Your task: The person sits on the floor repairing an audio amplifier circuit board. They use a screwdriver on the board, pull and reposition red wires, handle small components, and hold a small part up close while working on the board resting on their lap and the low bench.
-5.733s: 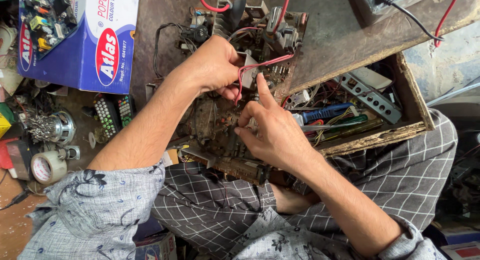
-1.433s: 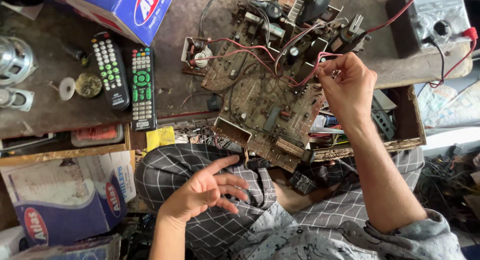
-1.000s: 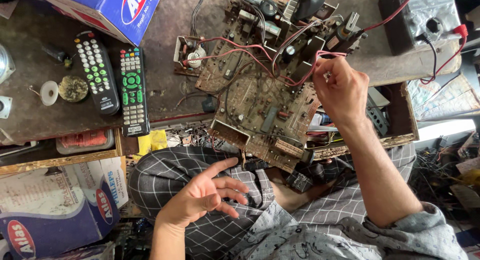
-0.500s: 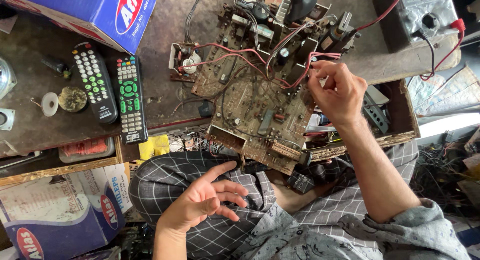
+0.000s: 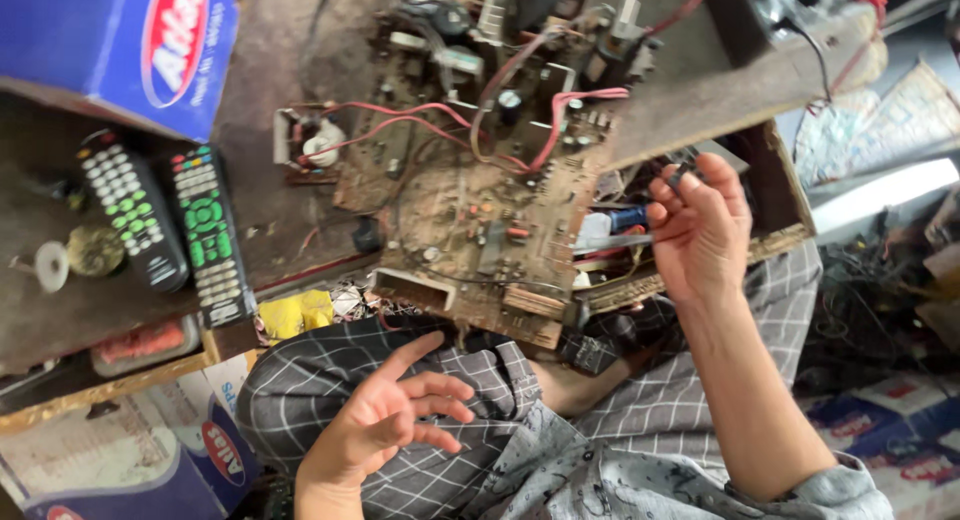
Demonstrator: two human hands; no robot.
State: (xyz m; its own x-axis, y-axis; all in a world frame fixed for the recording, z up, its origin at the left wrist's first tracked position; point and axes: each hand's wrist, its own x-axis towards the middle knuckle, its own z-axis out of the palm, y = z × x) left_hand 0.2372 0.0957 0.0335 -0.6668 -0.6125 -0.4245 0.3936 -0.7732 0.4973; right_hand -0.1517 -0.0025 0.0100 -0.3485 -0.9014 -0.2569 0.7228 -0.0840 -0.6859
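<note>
Circuit board [image 5: 470, 220] overhangs the desk [image 5: 290, 215] edge, unsupported. Right hand [image 5: 700, 225] at 3 o'clock — pinching a small dark part; left hand [image 5: 385, 420] at 6, spread, empty. Board could tip off — red wires [image 5: 400, 120] strained.

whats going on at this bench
A person sits at a cluttered wooden bench with a bare circuit board in front of them. The right hand hovers beside the board's edge, fingers curled, over a drawer of tools. The left hand is open and empty above the lap. Two remote controls lie to the left.
</note>
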